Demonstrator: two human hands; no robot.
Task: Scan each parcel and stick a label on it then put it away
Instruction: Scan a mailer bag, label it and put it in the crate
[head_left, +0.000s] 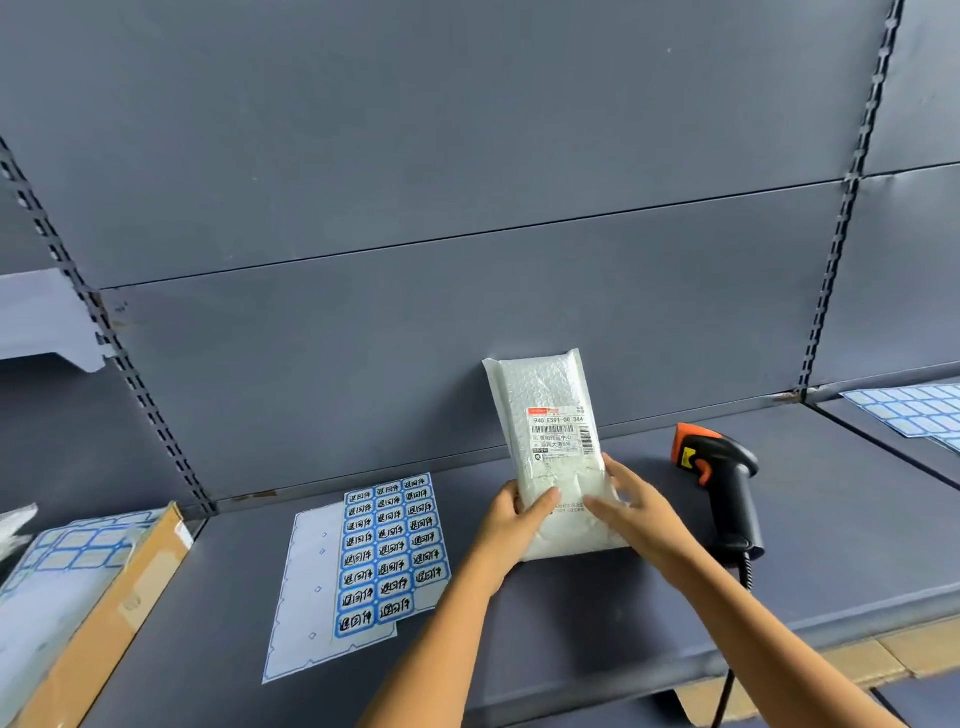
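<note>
A white bubble-mailer parcel (550, 436) with a printed shipping label lies on the grey shelf (571, 623), its far end propped against the back panel. My left hand (511, 519) grips its lower left edge, thumb on top. My right hand (631, 506) holds the lower right edge, fingers across the front. A sheet of blue-bordered labels (389, 551) lies left of the parcel, over an emptied backing sheet (306, 587). A black and orange barcode scanner (724, 483) lies on the shelf right of the parcel, its cable hanging over the front edge.
A cardboard box (98, 618) with a label sheet on top sits at the left. More label sheets (914, 413) lie on the neighbouring shelf at the right. Cardboard (857, 665) shows below the shelf's front edge. Slotted uprights frame the back panel.
</note>
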